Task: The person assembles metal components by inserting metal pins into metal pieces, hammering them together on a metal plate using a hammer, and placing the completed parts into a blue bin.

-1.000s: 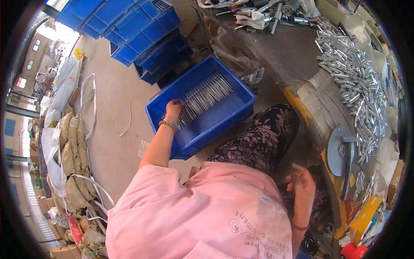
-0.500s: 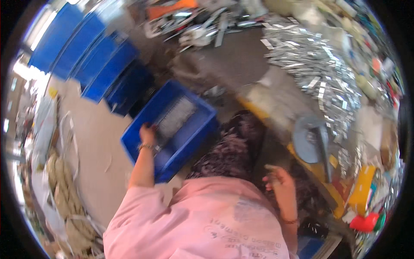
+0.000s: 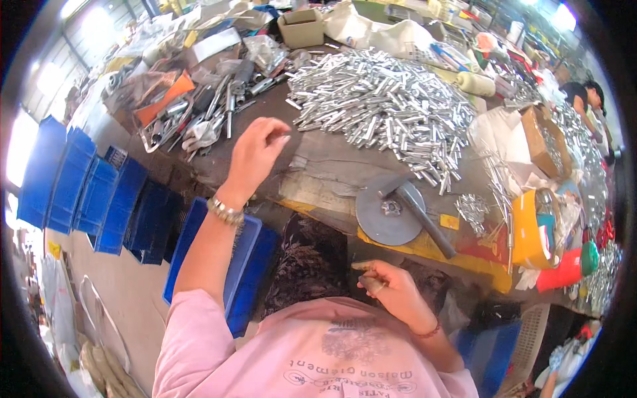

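Observation:
My left hand (image 3: 261, 150), with a metal watch (image 3: 225, 211) at the wrist, is raised over the near edge of the workbench. Its fingers are bent, a gap shows between them and the thumb, and nothing is visible in it. Just beyond lies a large heap of short shiny metal tubes (image 3: 388, 99). My right hand (image 3: 393, 286) hovers in front of my lap, index finger and thumb apart, both tips tan as if wrapped. No held thing shows there. Nearest to it on the bench is a grey round disc (image 3: 385, 222) with a dark-handled hammer (image 3: 424, 221) across it.
A blue bin (image 3: 244, 255) stands by my left leg, beside stacked blue bins (image 3: 83, 189). Loose metal parts (image 3: 229, 99) lie at the bench's left. A yellow container (image 3: 529, 229) and a red cup-like thing (image 3: 559, 270) stand right. Another person (image 3: 582, 99) is at far right.
My left hand has left the inside of the blue bin and moved up and right over the bench. The view has swung toward the bench. My right hand stays near my lap.

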Demonstrator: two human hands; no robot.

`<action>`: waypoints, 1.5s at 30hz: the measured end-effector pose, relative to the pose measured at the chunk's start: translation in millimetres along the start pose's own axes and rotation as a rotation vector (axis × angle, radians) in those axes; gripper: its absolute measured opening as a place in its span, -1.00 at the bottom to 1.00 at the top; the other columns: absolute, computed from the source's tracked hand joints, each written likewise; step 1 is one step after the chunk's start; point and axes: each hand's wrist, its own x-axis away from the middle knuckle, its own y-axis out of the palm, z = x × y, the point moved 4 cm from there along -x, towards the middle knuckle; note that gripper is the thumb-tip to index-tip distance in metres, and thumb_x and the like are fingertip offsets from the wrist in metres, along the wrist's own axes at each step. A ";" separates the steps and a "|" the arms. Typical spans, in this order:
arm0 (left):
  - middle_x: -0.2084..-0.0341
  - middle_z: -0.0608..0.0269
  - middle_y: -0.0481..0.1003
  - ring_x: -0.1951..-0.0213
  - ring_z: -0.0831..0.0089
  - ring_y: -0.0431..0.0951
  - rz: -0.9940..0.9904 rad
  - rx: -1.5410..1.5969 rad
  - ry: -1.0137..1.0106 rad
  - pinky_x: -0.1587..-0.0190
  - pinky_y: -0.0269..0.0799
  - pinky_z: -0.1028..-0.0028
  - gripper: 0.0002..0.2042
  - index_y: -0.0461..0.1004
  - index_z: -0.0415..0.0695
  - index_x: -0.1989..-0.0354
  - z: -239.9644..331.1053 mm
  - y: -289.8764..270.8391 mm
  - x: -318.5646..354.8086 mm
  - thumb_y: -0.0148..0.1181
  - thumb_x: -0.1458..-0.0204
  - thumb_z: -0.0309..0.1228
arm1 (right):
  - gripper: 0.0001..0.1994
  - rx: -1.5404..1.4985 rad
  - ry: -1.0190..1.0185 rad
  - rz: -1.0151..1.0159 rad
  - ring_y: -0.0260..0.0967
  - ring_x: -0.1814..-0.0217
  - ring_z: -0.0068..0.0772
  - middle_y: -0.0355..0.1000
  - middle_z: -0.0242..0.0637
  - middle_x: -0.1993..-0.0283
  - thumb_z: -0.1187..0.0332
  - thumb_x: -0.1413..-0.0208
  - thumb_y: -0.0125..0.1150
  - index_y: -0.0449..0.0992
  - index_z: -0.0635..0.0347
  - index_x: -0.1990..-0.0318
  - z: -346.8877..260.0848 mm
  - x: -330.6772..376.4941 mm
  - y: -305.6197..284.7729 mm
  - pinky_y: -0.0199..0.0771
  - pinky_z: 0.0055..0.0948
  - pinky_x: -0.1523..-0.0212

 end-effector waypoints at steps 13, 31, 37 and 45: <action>0.31 0.14 0.53 0.28 0.23 0.61 -0.166 -0.322 0.020 0.15 0.51 0.31 -0.84 0.65 -0.22 0.18 -1.0 42.6 -40.5 0.42 -0.18 -0.39 | -0.76 0.558 -0.329 0.730 0.71 0.12 -0.16 0.70 -0.08 0.13 0.49 -0.22 0.42 0.73 0.19 -0.03 -63.3 77.9 -130.8 0.69 -0.27 0.10; 0.32 0.15 0.55 0.33 0.26 0.62 -0.470 0.121 0.114 0.26 0.51 0.36 -0.88 0.65 -0.20 0.23 145.9 74.3 43.6 0.46 -0.09 -0.55 | -0.60 1.169 0.036 0.961 0.63 0.03 0.34 0.62 0.14 0.18 0.50 -0.06 0.36 0.48 0.24 -0.09 -31.6 43.2 -230.9 0.61 0.21 0.00; 0.35 0.16 0.53 0.32 0.21 0.61 -0.473 0.084 0.151 0.28 0.49 0.27 -0.88 0.67 -0.19 0.22 146.7 75.4 47.8 0.48 -0.10 -0.50 | -0.59 1.155 0.107 0.945 0.64 0.03 0.29 0.64 0.07 0.18 0.54 -0.03 0.39 0.47 0.19 -0.06 -32.1 63.5 -211.8 0.63 0.17 0.01; 0.35 0.14 0.54 0.28 0.14 0.61 -0.446 0.093 0.146 0.22 0.48 0.25 -0.90 0.68 -0.18 0.24 136.3 71.5 52.0 0.48 -0.11 -0.49 | -0.65 1.113 0.036 0.958 0.64 0.04 0.17 0.61 -0.04 0.12 0.54 -0.08 0.37 0.53 0.15 -0.04 -45.0 61.6 -205.7 0.64 0.05 0.03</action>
